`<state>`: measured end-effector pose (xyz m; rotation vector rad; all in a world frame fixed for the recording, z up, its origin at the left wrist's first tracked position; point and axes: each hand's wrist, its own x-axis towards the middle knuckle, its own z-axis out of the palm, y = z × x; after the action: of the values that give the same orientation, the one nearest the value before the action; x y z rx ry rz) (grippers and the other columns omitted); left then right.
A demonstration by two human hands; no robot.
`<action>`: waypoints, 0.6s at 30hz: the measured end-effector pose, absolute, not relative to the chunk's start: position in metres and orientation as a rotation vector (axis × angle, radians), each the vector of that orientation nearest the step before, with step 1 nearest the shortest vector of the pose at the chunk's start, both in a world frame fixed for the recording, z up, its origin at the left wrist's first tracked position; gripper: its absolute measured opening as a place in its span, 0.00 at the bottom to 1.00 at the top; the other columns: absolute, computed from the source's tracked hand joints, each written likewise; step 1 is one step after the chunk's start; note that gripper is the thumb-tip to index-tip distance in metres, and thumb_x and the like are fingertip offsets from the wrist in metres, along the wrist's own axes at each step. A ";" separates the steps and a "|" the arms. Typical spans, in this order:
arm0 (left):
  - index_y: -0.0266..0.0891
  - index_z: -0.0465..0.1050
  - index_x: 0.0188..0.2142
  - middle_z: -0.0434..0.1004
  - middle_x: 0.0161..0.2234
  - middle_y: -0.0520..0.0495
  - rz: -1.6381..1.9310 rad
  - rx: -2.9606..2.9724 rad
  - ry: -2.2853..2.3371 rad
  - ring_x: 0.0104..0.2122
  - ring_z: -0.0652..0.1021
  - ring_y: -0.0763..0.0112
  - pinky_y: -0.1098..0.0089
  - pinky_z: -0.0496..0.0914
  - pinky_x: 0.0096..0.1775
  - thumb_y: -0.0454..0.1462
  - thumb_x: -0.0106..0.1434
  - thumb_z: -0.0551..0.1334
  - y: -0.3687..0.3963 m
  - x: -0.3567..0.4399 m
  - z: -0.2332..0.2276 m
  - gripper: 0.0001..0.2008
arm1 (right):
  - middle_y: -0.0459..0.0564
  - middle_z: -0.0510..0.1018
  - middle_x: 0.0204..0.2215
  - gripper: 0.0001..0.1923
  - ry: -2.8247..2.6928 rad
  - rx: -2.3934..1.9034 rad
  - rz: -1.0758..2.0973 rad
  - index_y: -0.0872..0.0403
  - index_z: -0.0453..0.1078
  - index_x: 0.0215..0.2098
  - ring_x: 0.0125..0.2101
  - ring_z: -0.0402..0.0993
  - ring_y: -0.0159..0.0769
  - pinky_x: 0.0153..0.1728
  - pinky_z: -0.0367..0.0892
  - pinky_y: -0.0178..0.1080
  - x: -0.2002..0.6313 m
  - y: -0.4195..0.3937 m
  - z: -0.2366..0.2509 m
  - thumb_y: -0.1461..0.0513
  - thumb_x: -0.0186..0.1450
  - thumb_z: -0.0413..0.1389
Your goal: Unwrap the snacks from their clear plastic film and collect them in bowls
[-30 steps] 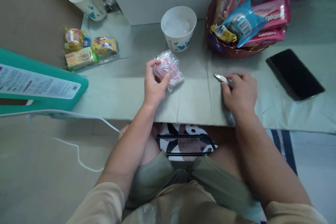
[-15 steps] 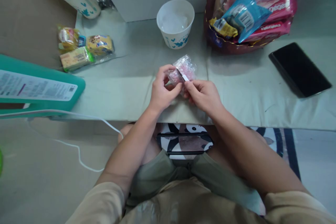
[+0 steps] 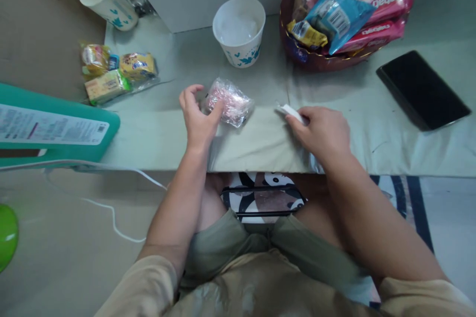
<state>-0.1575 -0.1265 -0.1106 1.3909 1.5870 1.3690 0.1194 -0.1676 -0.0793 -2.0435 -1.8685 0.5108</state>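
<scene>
A pink item in crinkled clear plastic wrap (image 3: 231,104) lies near the middle of the table. My left hand (image 3: 201,121) is at its left side, fingers apart and curved, with the thumb over the wrap's near left edge. Off to the right, my right hand (image 3: 323,131) is closed around a slim white object (image 3: 293,113) with a thin shiny tip pointing left; its exact kind is unclear. Something bluish and shiny (image 3: 316,163) shows partly beneath the right hand, at the table edge.
A paper cup (image 3: 240,34) stands beyond the wrap, with a snack-filled maroon bowl (image 3: 334,62) to its right. A black phone (image 3: 424,90) lies far right. Wrapped snacks (image 3: 119,74), another paper cup (image 3: 107,0) and a green container (image 3: 59,124) are left. A white cable (image 3: 111,215) hangs below.
My hands have moved apart, the left one leftward with the wrapped pink item, the right one rightward with the slim white object, which has come away from the wrap.
</scene>
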 end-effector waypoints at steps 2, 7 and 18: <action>0.45 0.69 0.51 0.72 0.55 0.43 1.309 1.573 1.652 0.59 0.72 0.56 0.60 0.69 0.58 0.48 0.53 0.77 -0.123 -0.164 -0.112 0.30 | 0.59 0.78 0.38 0.15 -1.800 -2.050 0.317 0.52 0.78 0.44 0.38 0.72 0.51 0.39 0.65 0.49 0.128 -0.165 -0.084 0.53 0.65 0.59; 0.42 0.75 0.41 0.80 0.40 0.46 1.167 1.638 1.509 0.38 0.79 0.68 0.69 0.74 0.41 0.52 0.62 0.69 -0.125 -0.152 -0.111 0.18 | 0.63 0.72 0.57 0.33 -1.920 -1.530 0.377 0.53 0.62 0.67 0.58 0.67 0.57 0.57 0.65 0.58 0.116 -0.167 -0.094 0.60 0.63 0.56; 0.41 0.78 0.40 0.82 0.51 0.41 0.938 2.068 1.220 0.52 0.80 0.59 0.59 0.73 0.56 0.44 0.60 0.71 -0.148 -0.130 -0.089 0.12 | 0.49 0.77 0.32 0.07 -1.863 -1.264 0.522 0.50 0.70 0.27 0.38 0.75 0.43 0.43 0.68 0.46 0.117 -0.167 -0.082 0.68 0.57 0.54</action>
<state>-0.1297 -0.1476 -0.0892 2.0683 1.2204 0.9375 0.1167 -0.1670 -0.0816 -1.2645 -1.8629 0.5224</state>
